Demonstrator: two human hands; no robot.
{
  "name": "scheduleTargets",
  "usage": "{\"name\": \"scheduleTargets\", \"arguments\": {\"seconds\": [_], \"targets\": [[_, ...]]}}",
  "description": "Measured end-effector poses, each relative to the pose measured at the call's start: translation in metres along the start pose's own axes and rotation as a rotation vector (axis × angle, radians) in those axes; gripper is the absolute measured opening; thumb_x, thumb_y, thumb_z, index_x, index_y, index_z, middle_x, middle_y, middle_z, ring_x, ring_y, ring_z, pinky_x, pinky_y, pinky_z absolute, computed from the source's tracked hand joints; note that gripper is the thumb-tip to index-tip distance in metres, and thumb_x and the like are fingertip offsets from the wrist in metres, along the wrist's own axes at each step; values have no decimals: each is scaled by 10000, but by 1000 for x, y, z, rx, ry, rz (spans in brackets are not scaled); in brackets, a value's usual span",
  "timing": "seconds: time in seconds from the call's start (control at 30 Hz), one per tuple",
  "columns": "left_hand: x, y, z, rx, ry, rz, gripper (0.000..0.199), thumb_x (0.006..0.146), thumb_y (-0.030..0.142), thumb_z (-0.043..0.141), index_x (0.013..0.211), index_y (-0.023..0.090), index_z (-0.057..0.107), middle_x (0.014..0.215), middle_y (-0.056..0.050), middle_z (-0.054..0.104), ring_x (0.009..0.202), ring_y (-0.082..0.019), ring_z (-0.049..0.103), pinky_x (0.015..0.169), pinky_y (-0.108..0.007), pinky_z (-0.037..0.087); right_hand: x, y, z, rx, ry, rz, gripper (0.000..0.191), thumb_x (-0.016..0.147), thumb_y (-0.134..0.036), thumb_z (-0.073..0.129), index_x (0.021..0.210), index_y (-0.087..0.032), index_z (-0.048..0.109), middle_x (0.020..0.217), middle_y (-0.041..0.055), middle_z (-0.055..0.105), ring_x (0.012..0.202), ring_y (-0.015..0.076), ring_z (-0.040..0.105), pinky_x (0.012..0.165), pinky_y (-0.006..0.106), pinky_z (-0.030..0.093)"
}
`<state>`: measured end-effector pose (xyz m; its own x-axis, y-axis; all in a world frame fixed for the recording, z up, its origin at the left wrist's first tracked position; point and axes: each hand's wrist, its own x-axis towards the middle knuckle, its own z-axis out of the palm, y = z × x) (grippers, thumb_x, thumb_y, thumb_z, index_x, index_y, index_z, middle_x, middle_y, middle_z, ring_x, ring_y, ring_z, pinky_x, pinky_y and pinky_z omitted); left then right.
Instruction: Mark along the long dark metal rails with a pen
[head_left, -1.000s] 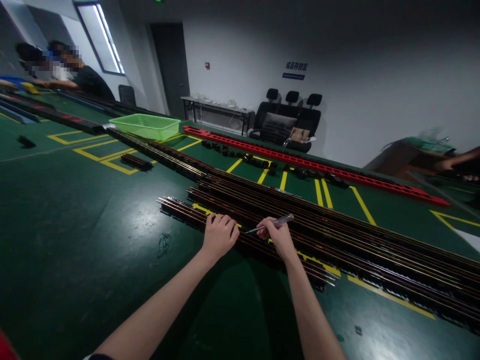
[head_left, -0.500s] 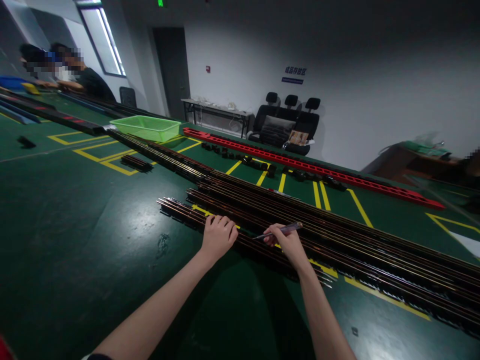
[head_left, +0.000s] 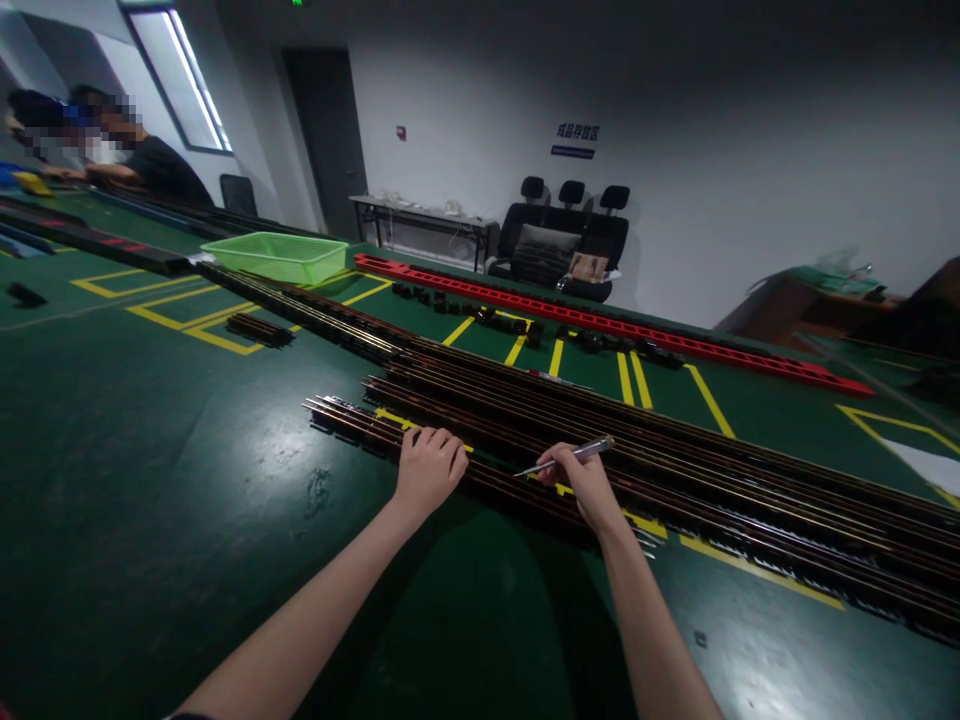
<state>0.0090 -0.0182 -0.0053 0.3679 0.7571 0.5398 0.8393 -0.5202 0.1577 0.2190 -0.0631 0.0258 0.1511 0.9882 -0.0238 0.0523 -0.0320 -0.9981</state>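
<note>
My right grip (head_left: 576, 472), closed around a screwdriver (head_left: 598, 446), has shifted rightward along the near rod bundle (head_left: 489, 478), so its tip now meets my view farther from my left grip (head_left: 431, 467), draped over that bundle, clamped or loose I cannot tell.

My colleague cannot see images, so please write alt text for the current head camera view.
A person's left hand rests on thin rods on a green table; the right hand holds a slim pointed tool. Beyond lie a green basket and a long red rail.
</note>
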Motion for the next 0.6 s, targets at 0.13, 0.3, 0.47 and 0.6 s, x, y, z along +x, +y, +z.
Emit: {"name": "scheduleTargets", "arguments": {"seconds": [0.13, 0.3, 0.47, 0.6], "targets": [[0, 0, 0, 4, -13, -2, 283, 840, 266, 350, 758, 183, 608, 831, -46, 614, 827, -200, 512, 822, -394, 305, 0, 1, 1, 0, -22, -4, 234, 704, -305, 489, 599, -122, 592, 514, 15, 569, 474, 86, 519, 478, 191, 395], [0, 0, 0, -2, -2, 9, 275, 835, 266, 356, 762, 185, 609, 834, -48, 616, 824, -201, 510, 816, -392, 306, 0, 1, 0, -1, -21, 6, 238, 702, -320, 503, 601, -122, 589, 514, 14, 572, 474, 86, 516, 480, 195, 399], [0, 0, 0, -5, 6, 5, 274, 834, 261, 355, 765, 183, 608, 820, -47, 618, 819, -200, 511, 822, -394, 304, 0, 0, 0, 15, -31, 18, 239, 693, -326, 514, 599, -119, 587, 515, 16, 574, 472, 86, 517, 480, 195, 404], [1, 1, -1, 1, -5, 9, 272, 835, 265, 356, 766, 185, 606, 823, -44, 617, 821, -197, 511, 819, -392, 305, 1, 1, 0, 20, -27, 22, 248, 695, -338, 520, 603, -118, 586, 516, 15, 574, 468, 82, 514, 478, 192, 402]]}}
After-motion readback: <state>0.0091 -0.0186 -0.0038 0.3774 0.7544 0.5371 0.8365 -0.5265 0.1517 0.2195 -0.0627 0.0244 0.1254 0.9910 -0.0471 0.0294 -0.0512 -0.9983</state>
